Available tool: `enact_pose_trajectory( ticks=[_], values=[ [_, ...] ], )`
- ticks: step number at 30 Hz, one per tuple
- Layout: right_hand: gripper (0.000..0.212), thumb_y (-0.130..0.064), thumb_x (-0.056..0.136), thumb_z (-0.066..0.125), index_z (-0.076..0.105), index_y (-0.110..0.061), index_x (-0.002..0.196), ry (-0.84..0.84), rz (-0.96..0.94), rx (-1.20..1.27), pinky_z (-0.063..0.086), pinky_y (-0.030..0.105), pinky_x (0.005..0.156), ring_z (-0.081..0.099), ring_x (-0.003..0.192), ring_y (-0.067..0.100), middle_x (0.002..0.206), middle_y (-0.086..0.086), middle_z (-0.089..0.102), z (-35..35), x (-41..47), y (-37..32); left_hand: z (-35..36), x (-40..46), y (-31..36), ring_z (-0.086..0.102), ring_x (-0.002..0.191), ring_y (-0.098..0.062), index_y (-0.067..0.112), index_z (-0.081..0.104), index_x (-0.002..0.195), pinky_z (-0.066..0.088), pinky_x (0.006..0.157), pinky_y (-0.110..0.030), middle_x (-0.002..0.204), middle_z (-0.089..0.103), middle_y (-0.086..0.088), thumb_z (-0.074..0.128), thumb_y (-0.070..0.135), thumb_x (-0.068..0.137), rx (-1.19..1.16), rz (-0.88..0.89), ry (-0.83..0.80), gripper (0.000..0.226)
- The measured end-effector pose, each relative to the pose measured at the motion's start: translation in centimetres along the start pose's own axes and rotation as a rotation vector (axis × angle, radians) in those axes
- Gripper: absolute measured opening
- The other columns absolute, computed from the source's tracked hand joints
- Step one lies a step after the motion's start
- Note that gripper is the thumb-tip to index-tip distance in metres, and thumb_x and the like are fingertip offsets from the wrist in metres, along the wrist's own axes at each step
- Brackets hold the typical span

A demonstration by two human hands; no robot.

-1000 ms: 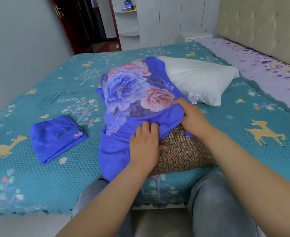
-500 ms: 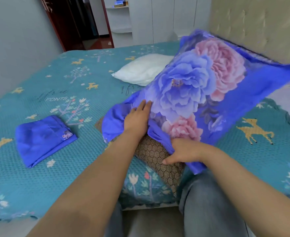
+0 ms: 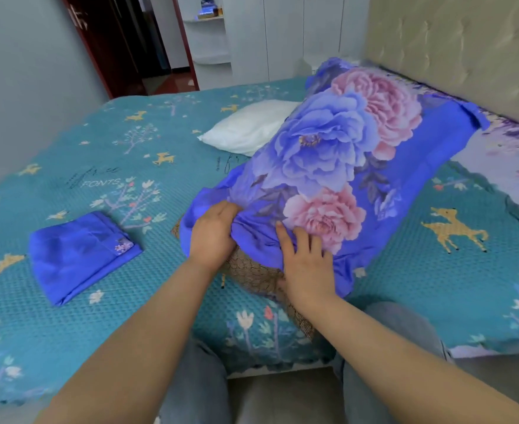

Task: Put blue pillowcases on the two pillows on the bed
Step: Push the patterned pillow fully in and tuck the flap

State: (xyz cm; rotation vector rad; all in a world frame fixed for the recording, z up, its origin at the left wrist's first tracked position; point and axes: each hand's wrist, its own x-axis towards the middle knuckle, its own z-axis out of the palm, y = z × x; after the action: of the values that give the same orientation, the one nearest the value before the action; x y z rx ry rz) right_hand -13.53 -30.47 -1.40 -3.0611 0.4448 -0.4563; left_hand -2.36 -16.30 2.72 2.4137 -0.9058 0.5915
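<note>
A pillow in a brown honeycomb cover (image 3: 252, 270) lies mostly inside a blue pillowcase printed with big blue and pink flowers (image 3: 328, 154). It points away from me towards the headboard, and only its near end sticks out. My left hand (image 3: 212, 237) grips the bunched hem on the left. My right hand (image 3: 304, 264) lies on the hem at the right, fingers spread on top and thumb underneath against the brown end. A bare white pillow (image 3: 252, 127) lies behind. A second blue pillowcase (image 3: 78, 255) sits folded on the bed at the left.
The bed wears a teal cover (image 3: 99, 166) with deer and trees, and a lilac floral sheet (image 3: 512, 154) runs along the padded headboard (image 3: 451, 56). A dark door (image 3: 108, 41) and white cupboards (image 3: 282, 32) stand beyond. My knees (image 3: 197, 387) are at the bed's edge.
The cased pillow has swung from lying flat towards the far left to pointing right at the headboard. My right hand has shifted from under the hem up onto the fabric.
</note>
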Motion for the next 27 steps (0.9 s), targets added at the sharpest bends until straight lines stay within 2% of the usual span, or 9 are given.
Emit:
enact_pose_trajectory(
  ticks=[3, 6, 8, 12, 15, 18, 22, 24, 27],
  values=[
    [0.092, -0.020, 0.056, 0.079, 0.039, -0.026, 0.138, 0.168, -0.100, 0.053, 0.043, 0.038, 0.062, 0.052, 0.086, 0.032, 0.115, 0.008, 0.053, 0.5, 0.2, 1.7, -0.3, -2.0, 0.6, 0.064, 0.073, -0.031, 0.007, 0.061, 0.085, 0.045, 0.059, -0.034, 0.078, 0.065, -0.013, 0.039, 0.031, 0.073, -0.011, -0.028, 0.017, 0.034],
    [0.086, -0.015, 0.057, 0.074, 0.044, -0.031, 0.136, 0.207, -0.040, 0.073, 0.040, 0.038, 0.067, 0.052, 0.092, 0.032, 0.119, 0.004, 0.053, 0.0, 1.3, 1.9, -0.7, -2.1, 1.0, 0.063, 0.077, -0.031, 0.015, 0.059, 0.085, 0.042, 0.060, -0.035, 0.079, 0.067, -0.009, 0.048, 0.029, 0.073, -0.107, -0.243, 0.065, 0.021],
    [0.084, -0.017, 0.060, 0.071, 0.042, -0.035, 0.137, 0.145, 0.043, 0.088, 0.038, 0.040, 0.077, 0.048, 0.106, 0.031, 0.127, 0.001, 0.050, -0.8, 2.5, 1.9, -1.0, -1.5, 1.0, 0.063, 0.081, -0.028, 0.020, 0.060, 0.088, 0.044, 0.062, -0.034, 0.084, 0.067, -0.005, 0.049, 0.026, 0.073, -0.127, -0.301, 0.089, 0.019],
    [0.073, -0.024, 0.078, 0.058, 0.028, -0.037, 0.143, -0.056, 0.066, 0.164, 0.033, 0.043, 0.095, 0.032, 0.129, 0.025, 0.144, -0.006, 0.031, -2.8, 5.4, 2.3, -1.1, -2.8, -1.8, 0.057, 0.092, -0.027, 0.020, 0.066, 0.110, 0.050, 0.073, -0.036, 0.097, 0.062, -0.003, 0.048, 0.008, 0.071, 0.059, -0.107, 0.019, 0.045],
    [0.059, -0.024, 0.075, 0.056, 0.045, -0.033, 0.133, 0.047, -0.143, 0.187, 0.032, 0.040, 0.094, 0.040, 0.122, 0.026, 0.135, -0.004, 0.043, -4.3, 5.8, 0.9, -2.3, -4.9, -4.5, 0.049, 0.092, -0.024, 0.013, 0.067, 0.109, 0.039, 0.084, -0.029, 0.100, 0.063, -0.006, 0.037, 0.006, 0.067, 0.042, -0.096, 0.118, 0.052],
    [0.046, -0.022, 0.068, 0.051, 0.062, -0.026, 0.113, 0.278, -0.216, 0.218, 0.031, 0.037, 0.088, 0.054, 0.100, 0.027, 0.110, -0.001, 0.058, -3.8, 5.1, -0.5, -4.2, -6.0, -5.0, 0.059, 0.093, -0.026, 0.011, 0.068, 0.103, 0.038, 0.081, -0.025, 0.099, 0.067, -0.007, 0.038, 0.006, 0.067, -0.060, -0.190, 0.140, 0.047],
    [0.044, -0.014, 0.067, 0.054, 0.064, -0.024, 0.109, 0.274, -0.177, 0.217, 0.038, 0.040, 0.085, 0.056, 0.093, 0.027, 0.102, -0.001, 0.059, -1.5, 3.8, -0.4, -6.0, -7.0, -4.4, 0.062, 0.085, -0.026, 0.014, 0.067, 0.095, 0.040, 0.070, -0.029, 0.090, 0.071, -0.008, 0.042, 0.017, 0.075, -0.117, -0.146, -0.079, 0.032],
    [0.040, -0.011, 0.068, 0.052, 0.066, -0.022, 0.105, 0.262, -0.150, 0.239, 0.039, 0.039, 0.081, 0.056, 0.092, 0.028, 0.100, 0.000, 0.061, -1.3, 3.5, 0.7, -6.1, -7.9, -4.4, 0.062, 0.086, -0.027, 0.019, 0.061, 0.091, 0.039, 0.066, -0.030, 0.088, 0.068, -0.005, 0.046, 0.030, 0.084, 0.015, -0.101, -0.289, 0.020],
    [0.033, -0.021, 0.067, 0.037, 0.067, -0.019, 0.080, 0.383, -0.102, 0.278, 0.036, 0.035, 0.069, 0.060, 0.077, 0.029, 0.081, 0.002, 0.064, -2.6, 2.7, 3.3, -5.3, -9.9, -5.6, 0.058, 0.094, -0.024, 0.026, 0.055, 0.093, 0.043, 0.072, -0.030, 0.096, 0.060, 0.001, 0.057, 0.024, 0.083, 0.184, -0.165, -0.435, 0.010]
  ],
)
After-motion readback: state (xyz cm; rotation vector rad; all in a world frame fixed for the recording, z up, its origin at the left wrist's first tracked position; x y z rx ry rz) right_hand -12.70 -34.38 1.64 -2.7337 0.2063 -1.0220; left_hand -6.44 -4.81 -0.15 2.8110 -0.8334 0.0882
